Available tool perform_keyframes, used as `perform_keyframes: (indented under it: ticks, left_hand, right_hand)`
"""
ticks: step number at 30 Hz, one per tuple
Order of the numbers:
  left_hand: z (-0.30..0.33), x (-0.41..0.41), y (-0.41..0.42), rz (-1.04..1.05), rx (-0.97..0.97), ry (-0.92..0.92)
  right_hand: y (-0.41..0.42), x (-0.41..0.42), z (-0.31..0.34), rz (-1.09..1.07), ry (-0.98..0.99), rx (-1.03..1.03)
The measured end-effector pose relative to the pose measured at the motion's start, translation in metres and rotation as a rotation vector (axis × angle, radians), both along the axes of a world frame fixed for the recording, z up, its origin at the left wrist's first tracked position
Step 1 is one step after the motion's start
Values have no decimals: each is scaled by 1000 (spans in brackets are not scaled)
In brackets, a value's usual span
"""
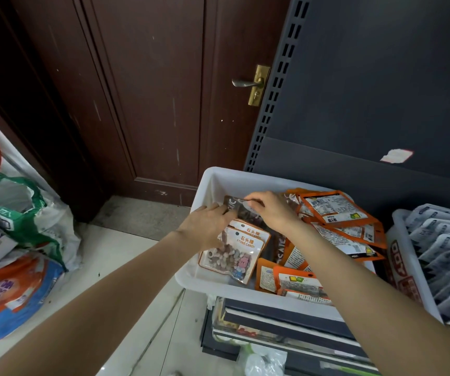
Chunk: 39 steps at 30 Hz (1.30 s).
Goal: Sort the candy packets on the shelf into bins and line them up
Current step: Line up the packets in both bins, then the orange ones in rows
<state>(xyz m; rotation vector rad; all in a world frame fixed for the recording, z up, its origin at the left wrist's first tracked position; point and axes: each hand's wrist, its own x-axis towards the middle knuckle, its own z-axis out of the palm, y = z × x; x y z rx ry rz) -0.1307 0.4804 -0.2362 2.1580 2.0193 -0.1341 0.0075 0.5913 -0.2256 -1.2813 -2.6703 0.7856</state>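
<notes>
Both hands, left hand [209, 222] and right hand [271, 210], pinch a dark packet [241, 210] upright in the white bin [210, 183]; stone candy packets [238, 253] stand lined, orange packets [335, 213] still lie jumbled.

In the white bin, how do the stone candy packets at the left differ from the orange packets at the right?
The stone candy packets have clear fronts that show the candies; the orange packets are opaque, with printed labels. The stone candy packets stand stacked in a neat row; the orange packets lie in a loose, tilted heap. The left hand touches the stone candy packets; no hand touches the orange packets. Both kinds sit in the same white bin.
</notes>
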Motion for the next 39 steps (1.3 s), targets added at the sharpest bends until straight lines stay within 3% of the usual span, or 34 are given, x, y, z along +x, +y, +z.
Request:
perform_keyframes:
  ticks: [6,14,18,22,25,27,29,32,39]
  left_hand:
    - [-6,9,3,60,65,55]
    - [-11,0,26,176,271,45]
    - [-10,-3,33,213,245,-4]
    - [-13,-1,23,191,263,9]
    - [-10,-2,12,293,320,43]
    - [-10,-5,8,462,283,-65]
    - [-11,-13,6,588,166,-318]
    - [-11,-18,5,597,45,-652]
    - [-12,-19,13,582,95,-684]
  right_hand:
    - [1,5,-1,4,-62,-53]
    - [7,-2,17,-33,63,28]
    - [9,-3,13,-21,-43,-91]
    - [0,1,9,-54,-1,-304]
    - [-7,8,2,35,-150,-249]
    - [-9,7,-5,32,-167,-196]
    - [-8,4,-11,14,-124,-192]
    - [-3,2,-14,-4,-99,-183]
    - [1,0,-13,-140,-14,-34]
